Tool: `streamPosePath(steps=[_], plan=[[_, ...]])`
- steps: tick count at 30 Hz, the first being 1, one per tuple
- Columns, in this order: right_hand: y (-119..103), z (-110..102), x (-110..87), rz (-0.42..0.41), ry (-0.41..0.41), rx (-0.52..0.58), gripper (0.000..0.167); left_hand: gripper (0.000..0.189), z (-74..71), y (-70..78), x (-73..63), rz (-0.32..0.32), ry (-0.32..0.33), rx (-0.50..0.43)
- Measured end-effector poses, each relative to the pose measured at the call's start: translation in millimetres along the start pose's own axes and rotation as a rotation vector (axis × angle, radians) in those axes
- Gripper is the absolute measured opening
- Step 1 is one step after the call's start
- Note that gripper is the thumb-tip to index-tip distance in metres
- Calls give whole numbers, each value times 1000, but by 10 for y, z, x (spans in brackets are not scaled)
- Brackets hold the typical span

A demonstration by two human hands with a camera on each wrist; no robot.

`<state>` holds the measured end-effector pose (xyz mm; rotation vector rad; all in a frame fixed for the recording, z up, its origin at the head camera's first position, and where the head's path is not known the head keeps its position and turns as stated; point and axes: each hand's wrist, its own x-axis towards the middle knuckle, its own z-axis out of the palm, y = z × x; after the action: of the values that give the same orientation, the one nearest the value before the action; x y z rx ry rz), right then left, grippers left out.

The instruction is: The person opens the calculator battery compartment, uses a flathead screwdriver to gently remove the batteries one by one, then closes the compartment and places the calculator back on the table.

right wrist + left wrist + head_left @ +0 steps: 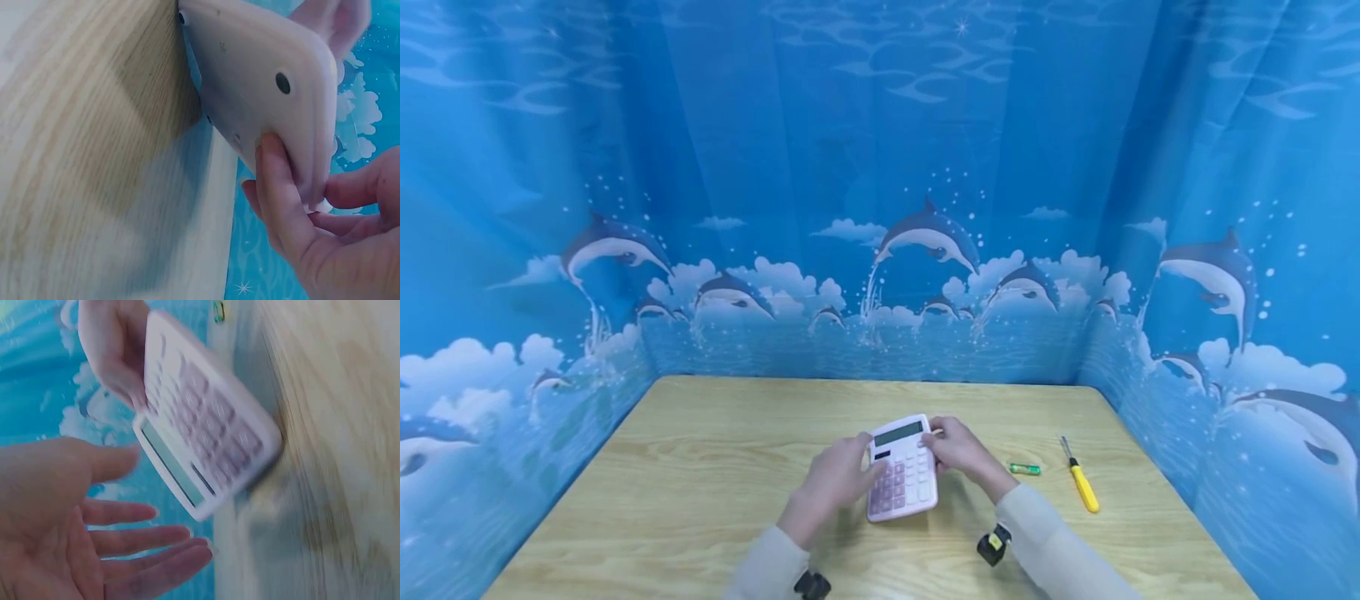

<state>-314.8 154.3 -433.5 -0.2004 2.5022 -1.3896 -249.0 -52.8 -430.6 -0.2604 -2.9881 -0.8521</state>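
Note:
A pale pink calculator (904, 468) with a grey display is tilted up off the wooden table, its keys facing me. My right hand (961, 448) pinches its upper right edge. In the right wrist view, that thumb lies on the key side and fingers (280, 187) press the back of the calculator (250, 81), which has dark round feet. On the other side, my left hand (831, 479) is beside the left edge. The left wrist view shows its fingers (147, 540) spread and fairly straight, with a gap between them and the calculator (200, 415).
A green battery (1025, 469) lies on the table (722, 450), to the right of the right hand. Farther right is a screwdriver (1081, 482) with a yellow handle. Blue dolphin-print curtains (880, 167) surround the table's back and sides.

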Motion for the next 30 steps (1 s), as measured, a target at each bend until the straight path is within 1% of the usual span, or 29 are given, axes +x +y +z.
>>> streamPosePath(steps=[2,3,4,7,9,11,16,19,23,26,30], plan=[[15,4,-4,3,-10,16,34,54,-3,-74,49,-57,7,-3],[19,5,-7,5,-14,29,33,52,-3,-109,69,-78,9,-5],[22,6,-11,3,-17,45,33,49,0,-143,89,-85,13,-4],[36,13,-16,-4,-34,108,32,44,11,-213,130,-81,13,-19],[40,19,-20,-16,-45,147,31,44,29,-240,151,-64,10,-36],[42,29,-22,-23,-57,173,30,45,52,-248,163,-56,3,-66],[45,51,-25,-14,-77,218,29,52,131,-238,185,-64,-22,-131],[52,54,-24,-6,-98,256,31,59,166,-220,193,-95,-33,-168],[60,41,-18,0,-139,294,36,69,176,-197,193,-167,-40,-204],[64,31,-16,23,-164,271,42,74,170,-196,188,-210,-55,-215],[72,49,-8,48,-167,168,47,74,156,-209,187,-221,-63,-226]])
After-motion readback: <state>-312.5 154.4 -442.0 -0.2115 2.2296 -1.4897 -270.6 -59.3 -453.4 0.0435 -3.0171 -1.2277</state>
